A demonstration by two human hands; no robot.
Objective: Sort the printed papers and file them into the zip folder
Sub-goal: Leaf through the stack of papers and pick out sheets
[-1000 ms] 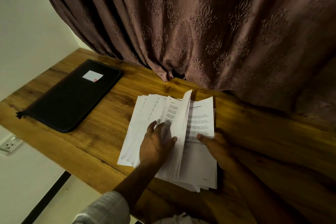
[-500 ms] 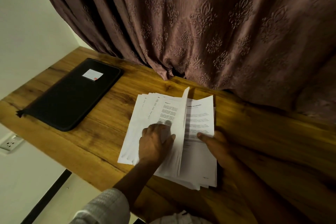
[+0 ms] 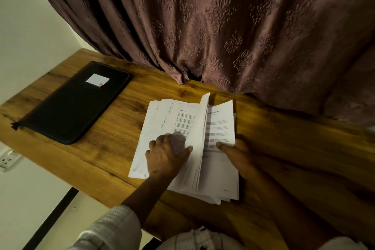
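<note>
A stack of printed papers (image 3: 221,172) lies on the wooden table (image 3: 113,140), in front of me. Its left sheets are fanned out flat, and a few sheets (image 3: 203,124) stand upright in the middle. My left hand (image 3: 164,156) rests on the fanned sheets with bent fingers, its thumb against the upright sheets. My right hand (image 3: 237,154) pinches the right edge of the stack, thumb on the top page. The black zip folder (image 3: 71,105) lies closed at the far left of the table, apart from both hands, with a white label on it.
A patterned brown curtain (image 3: 223,26) hangs down onto the table's far edge behind the papers. A wall socket (image 3: 8,160) sits below the table's left end. Bare wood lies between folder and papers and to the right.
More sheets have been turned over to the left pile. My left hand's fingers went from stretched to bent and slid left onto the flat sheets. The right hand stayed put.
</note>
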